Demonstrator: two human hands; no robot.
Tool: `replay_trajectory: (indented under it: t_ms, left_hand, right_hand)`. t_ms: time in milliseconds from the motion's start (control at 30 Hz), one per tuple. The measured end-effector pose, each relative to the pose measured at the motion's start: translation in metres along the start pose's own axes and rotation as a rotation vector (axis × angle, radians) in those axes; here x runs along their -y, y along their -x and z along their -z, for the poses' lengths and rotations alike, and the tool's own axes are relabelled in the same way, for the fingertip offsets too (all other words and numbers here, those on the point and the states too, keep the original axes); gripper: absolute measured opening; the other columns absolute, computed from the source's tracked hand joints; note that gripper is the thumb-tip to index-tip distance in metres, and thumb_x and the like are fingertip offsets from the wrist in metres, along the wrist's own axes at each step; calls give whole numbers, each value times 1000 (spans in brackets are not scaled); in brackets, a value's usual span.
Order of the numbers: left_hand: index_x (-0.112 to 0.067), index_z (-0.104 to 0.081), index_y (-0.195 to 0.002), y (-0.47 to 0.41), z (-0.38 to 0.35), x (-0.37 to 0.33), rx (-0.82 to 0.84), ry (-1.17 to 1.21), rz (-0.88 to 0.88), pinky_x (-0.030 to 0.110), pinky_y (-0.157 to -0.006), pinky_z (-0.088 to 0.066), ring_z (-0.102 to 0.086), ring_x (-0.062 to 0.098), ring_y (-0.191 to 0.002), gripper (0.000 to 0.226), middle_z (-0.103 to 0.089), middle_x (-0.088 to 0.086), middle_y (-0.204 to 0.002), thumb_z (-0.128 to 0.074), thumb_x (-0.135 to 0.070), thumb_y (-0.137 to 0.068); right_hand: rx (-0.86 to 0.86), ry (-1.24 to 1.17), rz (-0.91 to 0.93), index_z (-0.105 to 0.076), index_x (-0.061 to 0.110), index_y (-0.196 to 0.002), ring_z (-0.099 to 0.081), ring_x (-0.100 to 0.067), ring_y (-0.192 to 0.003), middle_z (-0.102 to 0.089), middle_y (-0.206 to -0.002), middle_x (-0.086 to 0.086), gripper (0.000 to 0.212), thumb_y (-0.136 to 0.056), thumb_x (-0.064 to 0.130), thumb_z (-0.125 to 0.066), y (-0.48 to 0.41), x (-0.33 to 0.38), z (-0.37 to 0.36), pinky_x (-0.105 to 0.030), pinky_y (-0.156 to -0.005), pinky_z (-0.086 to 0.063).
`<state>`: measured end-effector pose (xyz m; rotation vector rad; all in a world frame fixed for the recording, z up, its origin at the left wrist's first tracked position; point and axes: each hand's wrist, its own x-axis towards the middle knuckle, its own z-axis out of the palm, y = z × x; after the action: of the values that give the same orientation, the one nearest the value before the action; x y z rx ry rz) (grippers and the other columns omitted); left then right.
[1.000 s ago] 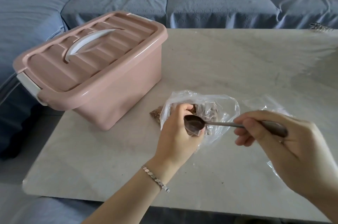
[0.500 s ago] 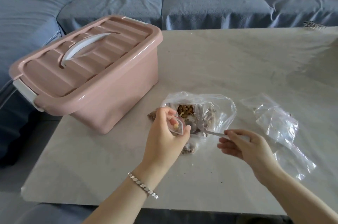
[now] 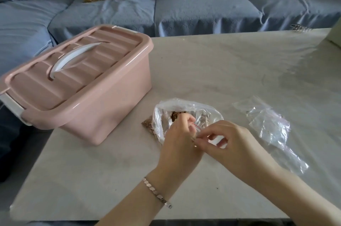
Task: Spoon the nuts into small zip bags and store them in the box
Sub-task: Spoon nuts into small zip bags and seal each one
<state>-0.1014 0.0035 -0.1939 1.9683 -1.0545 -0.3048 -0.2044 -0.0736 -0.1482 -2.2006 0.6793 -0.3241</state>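
My left hand (image 3: pixel 179 144) holds a small clear zip bag (image 3: pixel 197 127) with a red seal line, just in front of the big clear bag of brown nuts (image 3: pixel 177 114). My right hand (image 3: pixel 232 144) meets it from the right, fingertips pinching the small bag's top edge. The spoon is not visible. The pink box (image 3: pixel 103 107) with a white handle stands to the left, its lid shut. A small packet of nuts (image 3: pixel 147 126) lies on the table against the big bag's left side.
Several empty clear zip bags (image 3: pixel 273 126) lie on the pale table (image 3: pixel 212 63) to the right of my hands. A blue sofa with cushions (image 3: pixel 193 10) runs behind the table. The table's front edge is close below my forearms.
The spoon my right hand held a second ago is gone from view. The right hand has moved left to the small bag in my left hand, and both now pinch it.
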Motion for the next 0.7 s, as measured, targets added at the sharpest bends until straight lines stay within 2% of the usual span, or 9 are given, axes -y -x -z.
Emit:
replay_trajectory:
  t_ms: [100, 167, 233, 267, 333, 433, 500, 600, 700]
  left_hand:
    - [-22, -39, -104, -1, -1, -2, 57, -6, -72, 26, -75, -45, -49, 8, -77, 42, -44, -19, -77, -68, -37, -77]
    - [-16, -42, -117, -4, 1, -4, 94, 14, -81, 29, -87, -46, -52, 10, -89, 53, -49, -18, -89, -72, -27, -74]
    - [-18, -36, -131, -6, 5, -3, 152, -1, -76, 17, -97, -36, -46, 7, -107, 72, -47, -13, -109, -76, -24, -72]
    - [-19, -34, -133, -6, 7, -2, 173, -24, -89, 8, -95, -30, -42, 3, -110, 75, -44, -13, -113, -77, -26, -72]
    - [-22, -41, -128, -6, 11, 2, 163, -61, -122, -1, -87, -27, -41, -6, -106, 60, -43, -21, -107, -73, -26, -77]
    - [-38, -49, -103, -3, 19, 8, 142, -41, -20, -3, -76, -32, -45, -13, -100, 24, -50, -24, -99, -61, -27, -86]
    - [-39, -51, -96, 0, 24, 13, 169, -6, 17, -2, -74, -35, -49, -13, -96, 17, -56, -21, -96, -57, -26, -88]
    - [-30, -59, -96, 2, 28, 19, 205, -38, -20, 4, -76, -38, -54, -8, -94, 8, -61, -18, -91, -56, -26, -89]
    - [-34, -59, -93, 3, 30, 24, 187, -67, -18, 4, -78, -38, -54, -9, -94, 8, -62, -22, -89, -55, -27, -89]
  right_hand:
    - [-44, -33, -20, -60, 42, -57, -57, 1, -74, -65, -74, 12, 23, -77, 34, -65, -1, 0, 3, -16, -68, -45]
    - [-79, -55, -41, -62, 36, -56, -59, -2, -66, -65, -74, 19, 25, -78, 26, -68, 0, -3, 8, -14, -64, -46]
    - [-138, -35, -42, -64, 32, -58, -61, -2, -64, -66, -72, 20, 25, -76, 15, -71, -2, -11, 18, -12, -61, -46]
    - [-176, -9, -33, -66, 29, -59, -62, -2, -64, -66, -68, 16, 24, -75, 12, -72, -6, -16, 27, -10, -60, -46]
    - [-241, 45, -15, -69, 21, -64, -61, -2, -65, -66, -60, 11, 17, -73, 8, -73, -22, -27, 48, -5, -60, -43]
    - [-297, 81, -31, -72, 12, -69, -58, -2, -61, -68, -64, 2, 6, -73, 9, -74, -62, -52, 78, -3, -58, -42]
    - [-308, 80, -89, -72, 12, -72, -57, -3, -58, -68, -64, -1, 5, -75, 14, -75, -93, -73, 86, -6, -56, -42]
    - [-264, 61, -151, -71, 12, -72, -57, -3, -53, -64, -56, 12, 7, -77, 16, -73, -134, -100, 84, -11, -53, -42]
    - [-218, 126, -181, -71, 8, -75, -56, -2, -51, -62, -57, 7, 10, -81, 15, -68, -160, -117, 77, -9, -48, -39]
